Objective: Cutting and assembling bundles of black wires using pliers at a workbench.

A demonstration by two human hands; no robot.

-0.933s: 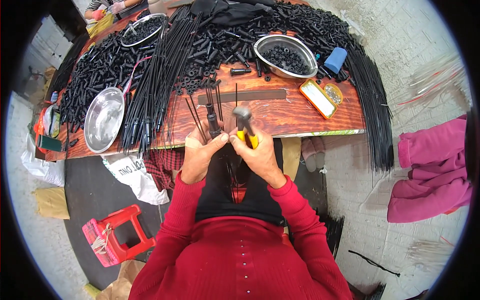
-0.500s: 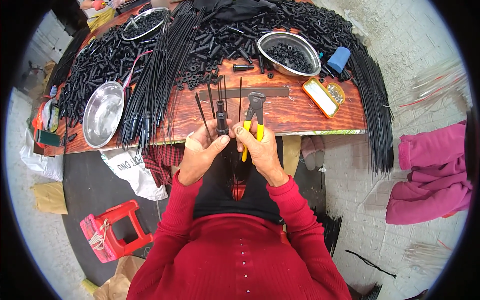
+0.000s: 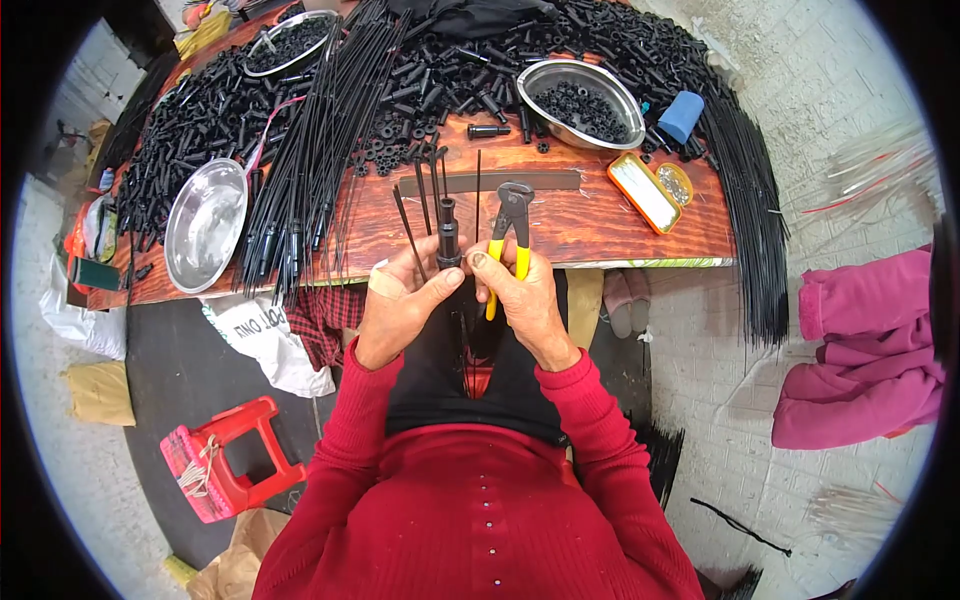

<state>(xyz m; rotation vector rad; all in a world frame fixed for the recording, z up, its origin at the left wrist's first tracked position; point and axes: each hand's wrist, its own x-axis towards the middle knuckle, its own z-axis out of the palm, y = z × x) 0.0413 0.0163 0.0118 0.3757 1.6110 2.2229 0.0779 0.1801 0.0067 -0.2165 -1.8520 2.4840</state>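
My left hand (image 3: 398, 305) is closed around the base of a stepped black plastic sleeve (image 3: 449, 232), which stands upright between fingers and thumb. Several thin black rods (image 3: 422, 196) rise from the same grip, beside and behind the sleeve. A band of tape lies across that hand near the thumb. My right hand (image 3: 527, 298) wraps the yellow handles of a pair of end-cutting pliers (image 3: 514, 210), jaws pointing up. Its thumb and fingertips come close to the sleeve's right side, near another upright thin rod (image 3: 478, 195); whether they pinch it is hidden.
Piles of black sleeves (image 3: 205, 150) and a bundle of long black rods (image 3: 325, 140) cover much of the wooden table (image 3: 610, 235). Metal bowls (image 3: 638, 128), an orange-rimmed tin (image 3: 645, 192) and a flat dark bar (image 3: 540, 182) lie around. A red stool (image 3: 235, 455) stands at lower left.
The sleeve has shifted slightly to the right in my left hand, and the rods around it have moved a little. The pliers stay nearly where they were.
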